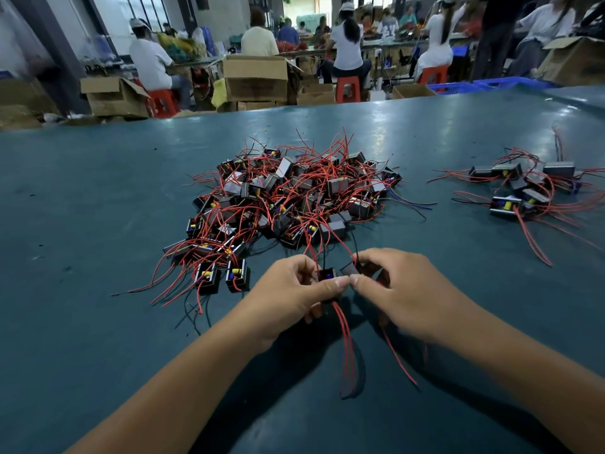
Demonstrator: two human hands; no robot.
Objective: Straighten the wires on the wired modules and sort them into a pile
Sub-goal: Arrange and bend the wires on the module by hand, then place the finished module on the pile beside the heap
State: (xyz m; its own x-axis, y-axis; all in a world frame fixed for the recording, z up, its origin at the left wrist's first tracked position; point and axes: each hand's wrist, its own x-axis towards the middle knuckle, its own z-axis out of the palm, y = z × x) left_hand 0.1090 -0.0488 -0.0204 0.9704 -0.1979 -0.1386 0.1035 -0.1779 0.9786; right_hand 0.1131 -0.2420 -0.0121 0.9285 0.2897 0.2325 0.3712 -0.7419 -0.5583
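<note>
Open bench (pixel 98 198) lies left of the big pile (pixel 294 198) and along the near edge on both sides of the arms. A bare lane runs between the big pile and the small pile (pixel 527 191) at right. Loose red wires (pixel 537 244) trail from the small pile into the right-hand near area. 2 stray modules (pixel 222 276) with wire tails sit just left of the left hand (pixel 294 293). Far bench is bare.

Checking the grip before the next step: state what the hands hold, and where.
The left hand pinches a black wired module by its body; the right hand grips a second module by its body. Their red wires hang free below.
</note>
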